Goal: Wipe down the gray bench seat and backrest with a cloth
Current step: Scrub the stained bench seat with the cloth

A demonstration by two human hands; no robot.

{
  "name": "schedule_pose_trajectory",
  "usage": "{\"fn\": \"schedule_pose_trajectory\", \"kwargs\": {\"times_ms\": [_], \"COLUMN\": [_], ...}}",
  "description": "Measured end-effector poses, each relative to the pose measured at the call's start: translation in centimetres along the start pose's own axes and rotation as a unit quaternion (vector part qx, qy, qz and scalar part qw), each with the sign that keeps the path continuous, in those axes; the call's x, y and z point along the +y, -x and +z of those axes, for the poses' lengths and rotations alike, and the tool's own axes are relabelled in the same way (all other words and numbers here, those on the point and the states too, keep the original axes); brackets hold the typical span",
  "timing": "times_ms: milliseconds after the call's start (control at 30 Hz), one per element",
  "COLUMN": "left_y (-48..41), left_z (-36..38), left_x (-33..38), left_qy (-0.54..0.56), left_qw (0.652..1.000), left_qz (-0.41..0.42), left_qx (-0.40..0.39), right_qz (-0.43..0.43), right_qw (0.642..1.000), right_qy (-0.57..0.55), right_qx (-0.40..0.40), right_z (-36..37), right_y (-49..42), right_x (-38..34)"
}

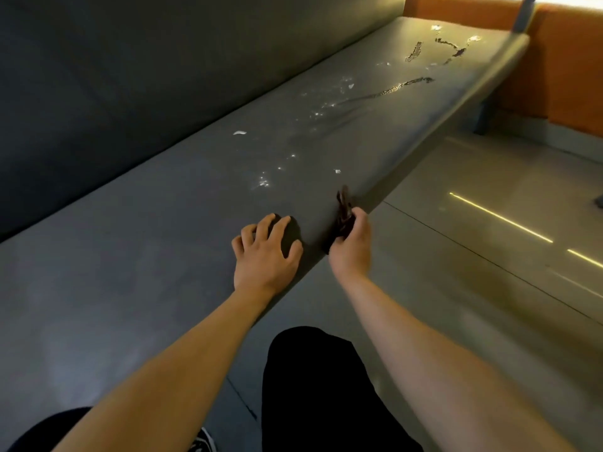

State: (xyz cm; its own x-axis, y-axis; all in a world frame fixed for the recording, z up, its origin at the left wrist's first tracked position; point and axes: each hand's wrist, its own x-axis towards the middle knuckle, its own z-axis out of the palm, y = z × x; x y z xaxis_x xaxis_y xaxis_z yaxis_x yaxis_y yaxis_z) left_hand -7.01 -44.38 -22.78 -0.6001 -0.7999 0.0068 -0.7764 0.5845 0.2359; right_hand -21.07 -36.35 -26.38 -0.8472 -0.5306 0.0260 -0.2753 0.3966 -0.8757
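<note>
The gray bench seat (163,223) runs from lower left to upper right, with its dark backrest (146,76) behind it. Worn, cracked patches and pale flecks mark the seat's far half (391,89). My left hand (266,252) rests on the seat near its front edge with fingers spread. My right hand (350,246) hovers at the front edge and grips a small dark cloth (342,213), bunched and blurred, which sticks up from the fingers.
A pale tiled floor (473,223) with bright light streaks lies to the right of the bench. An orange seat or wall panel (571,60) stands beyond the bench's far end. My dark-clothed legs (319,386) are at the bottom.
</note>
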Motion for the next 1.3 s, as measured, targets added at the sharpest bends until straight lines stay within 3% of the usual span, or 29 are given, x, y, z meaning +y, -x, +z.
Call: {"fn": "schedule_pose_trajectory", "kwargs": {"times_ms": [67,233,400,567,767,833,933,1000,1100,1233,1300], "left_y": [0.1,0.4,0.3,0.2,0.8,0.7,0.8,1.0,0.7,0.3,-0.1], "left_z": [0.1,0.2,0.3,0.8,0.3,0.0,-0.1,0.1,-0.2,-2.0,-3.2], "left_x": [0.1,0.2,0.0,0.1,0.3,0.1,-0.7,-0.9,-1.0,-1.9,-2.8], "left_qy": [-0.006,-0.006,-0.017,-0.022,-0.007,0.000,0.020,0.045,0.127,0.298,0.330], "left_qw": [1.000,1.000,1.000,0.999,0.999,1.000,0.999,0.998,0.990,0.953,0.943], "left_qz": [-0.002,-0.004,0.004,0.002,0.006,0.017,0.027,0.031,0.012,0.023,0.042], "left_qx": [0.011,0.025,0.018,0.032,0.031,0.015,0.019,0.031,0.052,0.047,0.013], "right_qz": [0.014,-0.069,0.035,0.060,-0.111,-0.123,-0.113,-0.087,-0.095,0.006,-0.007], "right_qw": [0.998,0.994,0.995,0.995,0.993,0.991,0.993,0.996,0.990,0.980,0.976], "right_qy": [-0.054,-0.074,-0.074,-0.061,-0.013,-0.002,0.009,0.026,0.084,-0.117,-0.135], "right_qx": [0.003,-0.043,0.053,0.048,-0.040,-0.055,-0.016,-0.011,-0.067,-0.159,-0.168], "right_z": [1.6,1.7,-1.3,-0.1,1.6,0.5,-0.6,-0.2,1.7,3.6,4.1], "right_y": [2.4,5.1,-2.2,-2.1,2.7,1.8,-0.5,-1.5,-1.2,0.7,1.2], "right_x": [-0.7,0.1,-0.2,-2.2,-2.2,-3.1,-5.1,-6.2,-7.8,-10.5,-11.3]}}
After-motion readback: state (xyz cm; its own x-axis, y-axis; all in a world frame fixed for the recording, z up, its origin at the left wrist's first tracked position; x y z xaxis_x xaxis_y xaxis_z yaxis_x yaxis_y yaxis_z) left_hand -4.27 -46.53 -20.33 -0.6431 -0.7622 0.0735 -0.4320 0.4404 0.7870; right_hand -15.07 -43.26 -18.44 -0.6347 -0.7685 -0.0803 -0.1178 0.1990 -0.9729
